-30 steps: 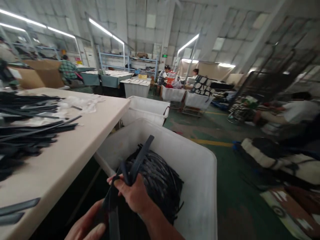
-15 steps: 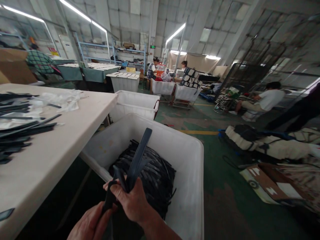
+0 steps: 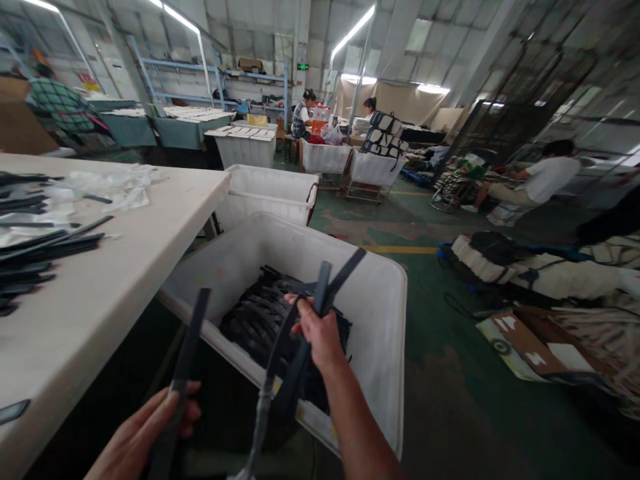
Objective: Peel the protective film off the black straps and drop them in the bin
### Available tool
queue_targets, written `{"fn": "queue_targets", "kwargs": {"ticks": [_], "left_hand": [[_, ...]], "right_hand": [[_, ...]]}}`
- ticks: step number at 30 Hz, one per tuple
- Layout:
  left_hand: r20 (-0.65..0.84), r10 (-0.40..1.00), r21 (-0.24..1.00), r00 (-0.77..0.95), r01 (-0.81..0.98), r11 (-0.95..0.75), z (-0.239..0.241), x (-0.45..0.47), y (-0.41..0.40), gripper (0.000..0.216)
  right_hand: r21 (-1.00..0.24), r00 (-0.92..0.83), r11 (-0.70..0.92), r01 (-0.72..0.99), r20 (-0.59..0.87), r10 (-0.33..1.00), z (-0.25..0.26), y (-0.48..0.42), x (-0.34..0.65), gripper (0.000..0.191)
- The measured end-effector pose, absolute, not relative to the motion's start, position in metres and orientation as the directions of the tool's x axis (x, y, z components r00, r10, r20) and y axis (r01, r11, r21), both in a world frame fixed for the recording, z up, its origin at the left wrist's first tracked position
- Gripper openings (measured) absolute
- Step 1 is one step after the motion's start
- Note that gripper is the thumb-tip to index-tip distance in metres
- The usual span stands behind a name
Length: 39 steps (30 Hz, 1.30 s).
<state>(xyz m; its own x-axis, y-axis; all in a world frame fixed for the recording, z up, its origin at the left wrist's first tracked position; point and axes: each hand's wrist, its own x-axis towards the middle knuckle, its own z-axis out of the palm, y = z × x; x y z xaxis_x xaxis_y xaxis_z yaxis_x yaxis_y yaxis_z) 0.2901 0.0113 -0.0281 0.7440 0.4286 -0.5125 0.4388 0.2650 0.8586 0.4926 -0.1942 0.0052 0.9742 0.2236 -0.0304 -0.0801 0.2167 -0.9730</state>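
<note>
My right hand [image 3: 319,333] is closed round a bundle of dark straps [image 3: 300,347], held above the near edge of a white plastic bin [image 3: 385,313]. The bin holds a heap of the same dark straps [image 3: 260,313]. My left hand [image 3: 137,437] sits low at the bottom left, fingers pinched on a single dark strap [image 3: 187,353] that stands upward beside the table edge.
A pale table [image 3: 115,280] at left carries more dark straps [image 3: 40,250] and clear plastic wrap [image 3: 117,187]. A second white bin [image 3: 270,197] stands behind the first. Patterned goods [image 3: 530,273] lie on the green floor at right. Other people work at far benches.
My hands have parted: the left now holds one strap apart at lower left, while the right has carried the remaining bundle right and forward over the bin. The camera turned slightly.
</note>
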Motion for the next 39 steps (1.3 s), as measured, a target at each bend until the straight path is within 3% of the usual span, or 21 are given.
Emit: {"fn": "queue_targets", "kwargs": {"ticks": [4, 8, 13, 17, 21, 24, 28, 33, 36, 39], "left_hand": [[-0.494, 0.568, 0.85, 0.659, 0.227, 0.476, 0.015, 0.328, 0.04, 0.037], [-0.376, 0.561, 0.88, 0.737, 0.094, 0.465, 0.046, 0.384, 0.062, 0.021], [-0.301, 0.629, 0.952, 0.716, 0.184, 0.245, 0.046, 0.426, 0.076, 0.045], [-0.309, 0.667, 0.951, 0.678, 0.211, 0.226, 0.021, 0.403, 0.076, 0.063], [-0.373, 0.595, 0.927, 0.712, 0.306, 0.216, -0.012, 0.35, 0.066, 0.067], [-0.437, 0.505, 0.899, 0.744, 0.385, 0.211, -0.032, 0.321, 0.048, 0.072], [-0.425, 0.404, 0.905, 0.81, 0.39, 0.17, -0.033, 0.313, 0.017, 0.07], [-0.211, 0.313, 0.975, 0.926, 0.179, 0.129, -0.011, 0.316, -0.008, 0.054], [-0.199, 0.297, 0.969, 0.934, 0.141, 0.203, -0.006, 0.307, -0.009, 0.048], [-0.253, 0.451, 0.963, 0.856, 0.18, 0.2, -0.007, 0.287, -0.004, 0.041]], "right_hand": [[-0.962, 0.999, 0.267, -0.054, -0.052, 0.016, 0.004, -0.244, 0.525, 0.041], [-0.969, 0.971, 0.245, -0.033, -0.089, -0.221, -0.007, -0.29, 0.556, 0.038], [-0.989, 0.875, 0.11, -0.103, -0.143, -0.462, -0.056, -0.329, 0.581, 0.029], [-0.966, 0.852, -0.029, -0.256, -0.211, -0.479, -0.099, -0.343, 0.579, 0.024], [-0.961, 0.924, -0.078, -0.266, -0.231, -0.305, -0.113, -0.328, 0.564, 0.04], [-0.971, 0.974, -0.079, -0.225, -0.222, -0.045, -0.101, -0.293, 0.548, 0.053], [-0.985, 0.939, -0.094, -0.145, -0.167, 0.3, -0.07, -0.23, 0.506, 0.049], [-0.987, 0.682, -0.139, -0.083, -0.158, 0.714, -0.041, -0.162, 0.432, 0.046], [-0.984, 0.516, -0.169, -0.059, -0.175, 0.838, -0.036, -0.134, 0.398, 0.05], [-0.983, 0.379, -0.182, -0.036, -0.182, 0.907, -0.037, -0.11, 0.378, 0.058]]}}
